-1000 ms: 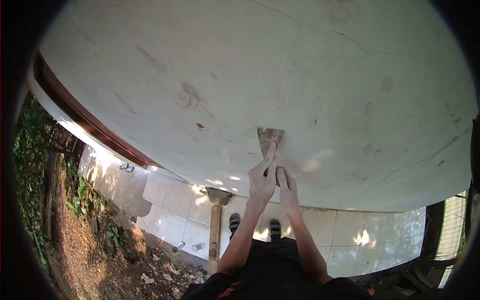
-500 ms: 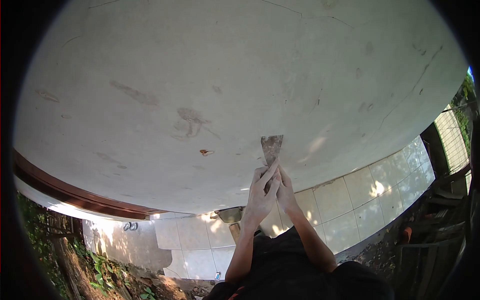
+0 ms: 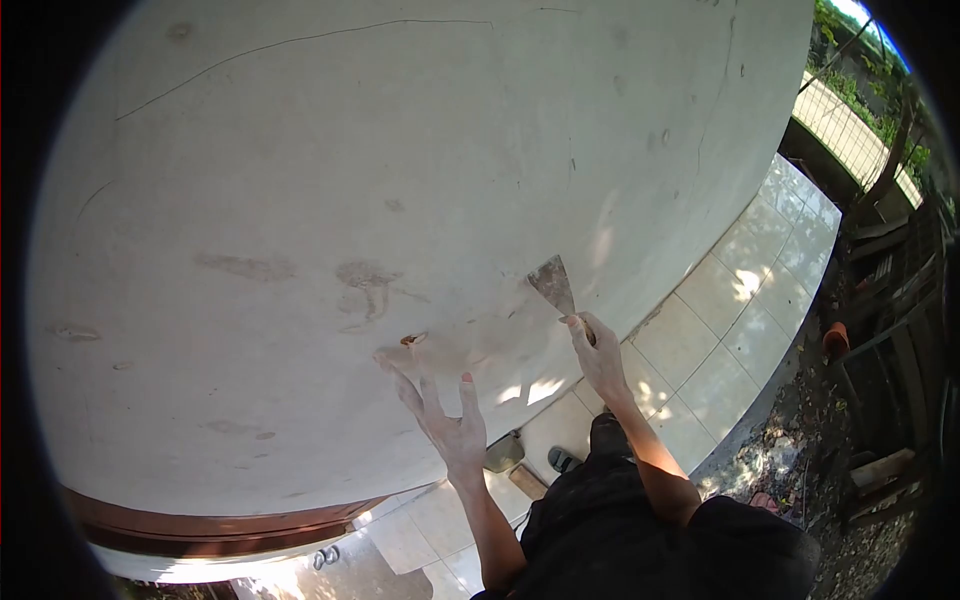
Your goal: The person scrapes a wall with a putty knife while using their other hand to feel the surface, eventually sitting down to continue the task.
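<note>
A pale wall (image 3: 300, 180) with cracks and rough patches fills most of the view. My right hand (image 3: 602, 358) is closed round the handle of a putty knife (image 3: 552, 284), whose wide, stained blade points up and left at the wall. Whitish dust coats both hands. My left hand (image 3: 450, 425) is open with fingers spread, its fingertips close to the wall just below a small brown chipped spot (image 3: 411, 341). Nothing is in that hand.
Pale floor tiles (image 3: 690, 340) run along the wall's foot. Near my sandalled foot (image 3: 562, 459) sits a dull green container (image 3: 503, 453). A brown frame (image 3: 220, 525) edges the wall at lower left. Dark stacked timber and an orange-brown pot (image 3: 836, 341) are at right.
My hands, together round the putty knife before, have come apart. The left has moved left to the wall with spread fingers; the right keeps the knife, now tilted. The view has turned.
</note>
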`<act>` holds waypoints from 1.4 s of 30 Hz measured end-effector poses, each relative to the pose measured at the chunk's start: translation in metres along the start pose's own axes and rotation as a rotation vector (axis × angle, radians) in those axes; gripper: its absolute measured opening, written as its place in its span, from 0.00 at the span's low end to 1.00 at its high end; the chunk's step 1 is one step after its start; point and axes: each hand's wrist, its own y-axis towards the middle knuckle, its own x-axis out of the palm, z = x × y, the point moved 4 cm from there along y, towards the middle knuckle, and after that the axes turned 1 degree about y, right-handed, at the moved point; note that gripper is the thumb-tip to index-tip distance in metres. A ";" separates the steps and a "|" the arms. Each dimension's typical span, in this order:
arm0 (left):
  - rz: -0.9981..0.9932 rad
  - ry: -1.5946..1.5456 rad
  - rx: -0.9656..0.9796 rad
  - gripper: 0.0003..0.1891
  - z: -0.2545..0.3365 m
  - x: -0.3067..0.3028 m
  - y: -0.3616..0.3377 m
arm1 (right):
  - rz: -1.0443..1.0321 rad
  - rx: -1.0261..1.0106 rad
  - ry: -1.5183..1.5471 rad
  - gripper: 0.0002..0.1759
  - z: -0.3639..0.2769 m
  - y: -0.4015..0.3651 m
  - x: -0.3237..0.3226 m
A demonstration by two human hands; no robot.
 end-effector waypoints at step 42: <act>0.211 0.454 -0.154 0.55 -0.015 0.058 0.010 | -0.079 -0.107 -0.107 0.18 -0.043 0.024 -0.015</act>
